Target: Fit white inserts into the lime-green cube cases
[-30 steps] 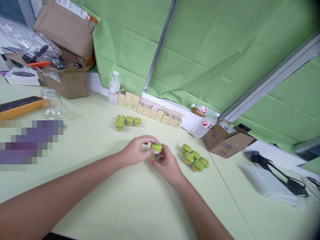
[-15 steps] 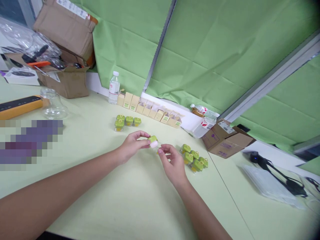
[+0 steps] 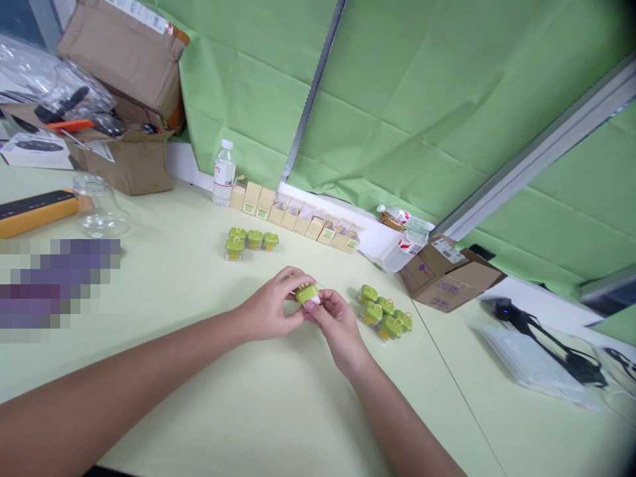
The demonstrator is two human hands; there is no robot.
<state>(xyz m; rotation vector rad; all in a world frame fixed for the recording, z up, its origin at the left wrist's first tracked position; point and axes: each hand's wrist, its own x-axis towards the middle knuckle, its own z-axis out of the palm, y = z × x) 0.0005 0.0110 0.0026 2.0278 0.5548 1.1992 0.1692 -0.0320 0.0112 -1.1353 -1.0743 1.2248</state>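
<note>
While the left hand point(image 3: 271, 307) grips the small green case point(image 3: 307, 293) from its left, the right hand point(image 3: 340, 324) pinches its right end; both touch it equally.

Pale table point(image 3: 223, 411) crossed by a seam point(image 3: 454, 375), green sheets point(image 3: 422, 86) hung behind, divided by grey strips point(image 3: 317, 83), window point(image 3: 17, 26) glimpsed upper left

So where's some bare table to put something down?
There's bare table between the left arm and right arm, and another patch from the glass vessel to the left group of green-topped containers. It's crowded along the back, with small boxes, bottles and a cardboard box.
</note>
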